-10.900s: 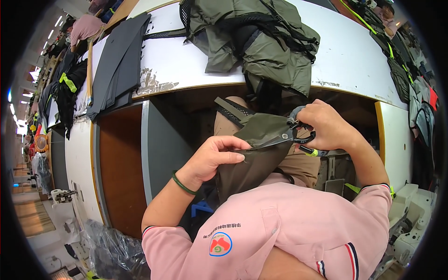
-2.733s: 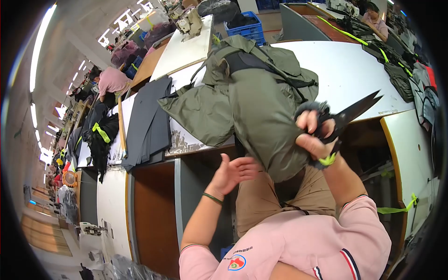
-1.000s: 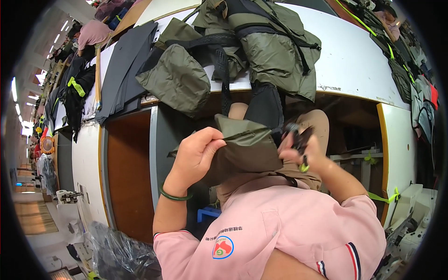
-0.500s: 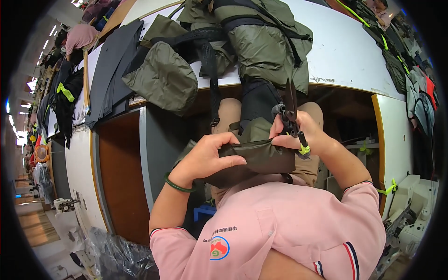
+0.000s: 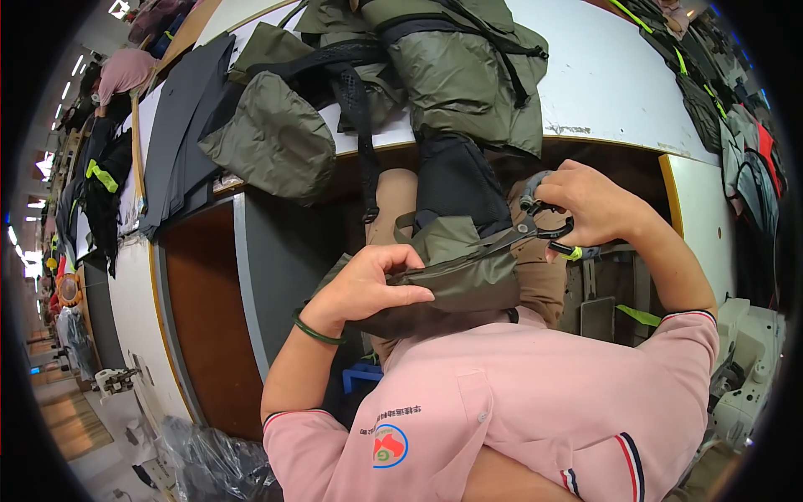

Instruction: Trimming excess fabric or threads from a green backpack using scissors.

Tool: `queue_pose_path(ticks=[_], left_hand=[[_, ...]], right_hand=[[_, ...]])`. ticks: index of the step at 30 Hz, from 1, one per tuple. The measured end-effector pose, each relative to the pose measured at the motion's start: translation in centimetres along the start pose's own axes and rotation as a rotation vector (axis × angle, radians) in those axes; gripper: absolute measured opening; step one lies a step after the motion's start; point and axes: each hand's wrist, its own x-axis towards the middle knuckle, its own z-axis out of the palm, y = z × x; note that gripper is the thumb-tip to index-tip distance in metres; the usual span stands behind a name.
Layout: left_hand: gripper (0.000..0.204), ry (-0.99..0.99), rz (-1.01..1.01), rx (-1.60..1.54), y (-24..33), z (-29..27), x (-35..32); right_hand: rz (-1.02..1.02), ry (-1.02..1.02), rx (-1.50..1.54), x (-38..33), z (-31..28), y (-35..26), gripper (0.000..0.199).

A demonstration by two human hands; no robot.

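Note:
An olive-green fabric piece (image 5: 481,280), part of a backpack, lies across my lap. My left hand (image 5: 364,289) is closed on its folded edge, thumb on the near side and fingers on the far side. Handles of a pair of scissors (image 5: 525,227) are gripped in my right hand (image 5: 585,197), to the right of the fabric. The blades point left and lie along the fabric's upper edge; their tips are hard to make out. From my lap the bag's black mesh part (image 5: 460,180) runs up to the olive backpack body (image 5: 460,79) on the table.
The white table (image 5: 619,92) carries a hanging olive flap (image 5: 280,138), black straps and stacked dark grey sheets (image 5: 188,125) at the left. Below stand a grey panel (image 5: 288,259) and a brown board (image 5: 209,318). White machine parts (image 5: 744,360) are at the right.
My right hand has let go of the fabric and moved right and up. The scissors have swung from pointing upward to pointing left at the fabric. My left hand keeps its hold.

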Motion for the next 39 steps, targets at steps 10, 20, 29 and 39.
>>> queue_pose_path(ticks=[10,20,29,39], left_hand=[[0.023,-0.01,0.014,0.02,0.1,0.4,-0.1],[0.022,0.019,0.045,0.048,0.2,0.5,-0.3],[0.023,0.02,0.083,0.111,0.3,1.4,0.8],[0.028,0.015,0.093,0.078,-0.4,2.2,1.9]], right_hand=[[-0.015,-0.048,0.038,0.3,0.2,-0.2,0.058],[-0.002,0.017,0.056,0.1,1.2,-0.4,0.054],[0.018,-0.013,0.031,1.3,-0.8,-2.2,0.056],[0.017,-0.134,-0.046,3.0,-1.3,-3.9,0.058]])
